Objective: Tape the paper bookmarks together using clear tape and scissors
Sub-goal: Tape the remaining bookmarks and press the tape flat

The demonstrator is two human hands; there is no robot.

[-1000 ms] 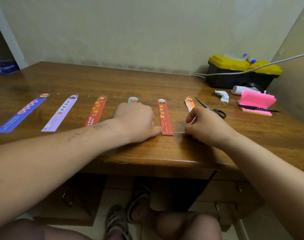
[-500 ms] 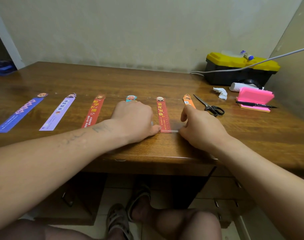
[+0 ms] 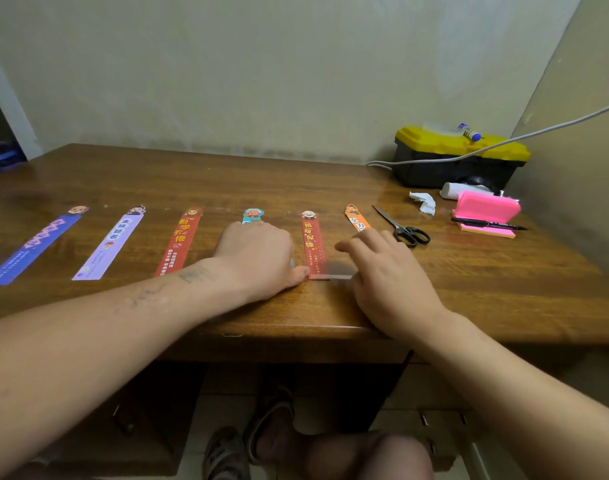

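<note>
Bookmarks (image 3: 178,240) are lying in a row of 6 on the wooden surface (image 3: 227,181), well apart from each other. The teal bookmark (image 3: 253,215) is mostly hiding under the left hand (image 3: 258,258), and the orange bookmark (image 3: 356,220) is partly under the right hand (image 3: 389,271). Between the hands, a short strip of clear tape (image 3: 339,277) is sitting across the bottom end of the red bookmark (image 3: 311,242), reaching toward the orange one.

The left thumb is pressing at that end. Its fingers are tucked under, so I cannot tell its grip. The right grip is loosely spread, holding nothing. The scissors (image 3: 405,230) are lying near it, untouched.

Joining seems to be barely starting: 1 strip is going down, and the 3 bookmarks on the left are showing no tape.
</note>
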